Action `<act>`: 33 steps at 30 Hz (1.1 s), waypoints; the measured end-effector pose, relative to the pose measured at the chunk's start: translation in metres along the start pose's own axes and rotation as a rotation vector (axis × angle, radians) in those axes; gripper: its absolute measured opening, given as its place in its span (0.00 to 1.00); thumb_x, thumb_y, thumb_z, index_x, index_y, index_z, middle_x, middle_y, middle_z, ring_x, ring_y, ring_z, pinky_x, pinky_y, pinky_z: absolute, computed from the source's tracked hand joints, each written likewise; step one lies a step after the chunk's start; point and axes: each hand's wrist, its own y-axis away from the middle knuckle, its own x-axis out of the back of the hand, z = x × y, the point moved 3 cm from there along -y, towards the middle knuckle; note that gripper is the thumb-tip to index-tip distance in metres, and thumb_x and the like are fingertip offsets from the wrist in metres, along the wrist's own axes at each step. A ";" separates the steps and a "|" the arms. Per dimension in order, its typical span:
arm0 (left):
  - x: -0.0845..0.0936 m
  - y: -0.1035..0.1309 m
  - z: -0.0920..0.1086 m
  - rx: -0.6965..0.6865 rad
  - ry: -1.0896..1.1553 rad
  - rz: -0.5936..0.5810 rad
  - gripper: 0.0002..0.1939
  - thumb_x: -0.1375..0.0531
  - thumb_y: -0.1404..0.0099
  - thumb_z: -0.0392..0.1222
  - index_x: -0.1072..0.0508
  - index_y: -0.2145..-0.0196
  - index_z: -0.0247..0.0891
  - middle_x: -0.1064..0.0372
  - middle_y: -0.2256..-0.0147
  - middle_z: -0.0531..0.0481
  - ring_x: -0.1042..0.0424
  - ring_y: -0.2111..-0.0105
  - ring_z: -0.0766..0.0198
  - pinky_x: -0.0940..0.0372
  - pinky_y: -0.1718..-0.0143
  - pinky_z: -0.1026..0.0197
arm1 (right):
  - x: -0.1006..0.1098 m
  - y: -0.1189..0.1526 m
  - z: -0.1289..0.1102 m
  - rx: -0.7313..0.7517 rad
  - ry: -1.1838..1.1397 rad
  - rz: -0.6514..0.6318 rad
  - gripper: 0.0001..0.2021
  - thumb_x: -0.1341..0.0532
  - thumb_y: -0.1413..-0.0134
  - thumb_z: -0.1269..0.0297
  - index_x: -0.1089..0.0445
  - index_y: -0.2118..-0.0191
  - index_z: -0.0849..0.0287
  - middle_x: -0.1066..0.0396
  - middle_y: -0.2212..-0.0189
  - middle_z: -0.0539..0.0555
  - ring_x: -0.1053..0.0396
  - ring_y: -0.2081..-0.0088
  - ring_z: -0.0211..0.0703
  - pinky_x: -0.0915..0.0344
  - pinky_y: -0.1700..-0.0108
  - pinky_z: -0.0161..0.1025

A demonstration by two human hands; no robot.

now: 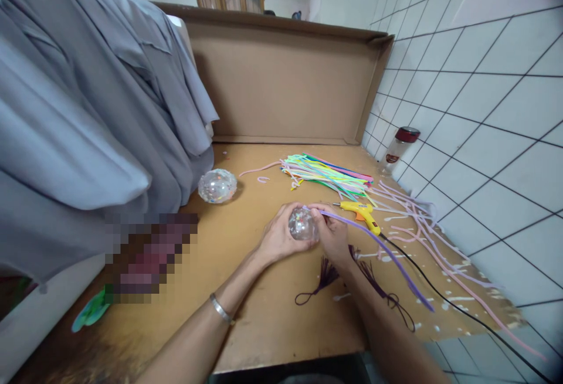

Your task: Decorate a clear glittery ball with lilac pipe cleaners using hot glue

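Note:
A clear round ball (301, 226) with coloured specks rests in my left hand (279, 233), whose fingers curve around its side. My right hand (331, 230) pinches a purple pipe cleaner (387, 242) against the ball's upper right. The pipe cleaner's long free end trails to the lower right over the table. Just beyond my right hand lies a yellow glue gun (361, 214), its nozzle towards the ball. Dark tassels (326, 275) lie beside and partly under my right forearm. My palms hide part of the ball.
A second clear ball (217, 186) sits at the left. Behind my hands lies a bundle of coloured pipe cleaners (328, 176), with loose pink ones (417, 220) to the right. A lidded jar (398, 149) stands by the tiled wall. A black cord (440, 296) crosses the right side. Grey cloth (97, 114) hangs left.

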 end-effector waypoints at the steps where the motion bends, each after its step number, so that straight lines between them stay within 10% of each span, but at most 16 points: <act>1: 0.000 0.000 0.000 -0.001 0.000 -0.003 0.39 0.29 0.57 0.45 0.35 0.48 0.41 0.33 0.49 0.43 0.30 0.49 0.50 0.34 0.47 0.48 | 0.000 0.000 0.000 0.003 -0.002 -0.003 0.10 0.43 0.40 0.59 0.27 0.62 0.55 0.26 0.64 0.53 0.29 0.59 0.45 0.32 0.55 0.41; 33: -0.001 0.002 -0.002 0.019 0.024 -0.010 0.42 0.29 0.57 0.45 0.39 0.44 0.41 0.32 0.49 0.44 0.30 0.49 0.51 0.35 0.45 0.49 | -0.001 0.003 -0.001 0.014 0.066 -0.014 0.10 0.44 0.39 0.59 0.27 0.60 0.54 0.26 0.62 0.53 0.29 0.57 0.44 0.33 0.52 0.42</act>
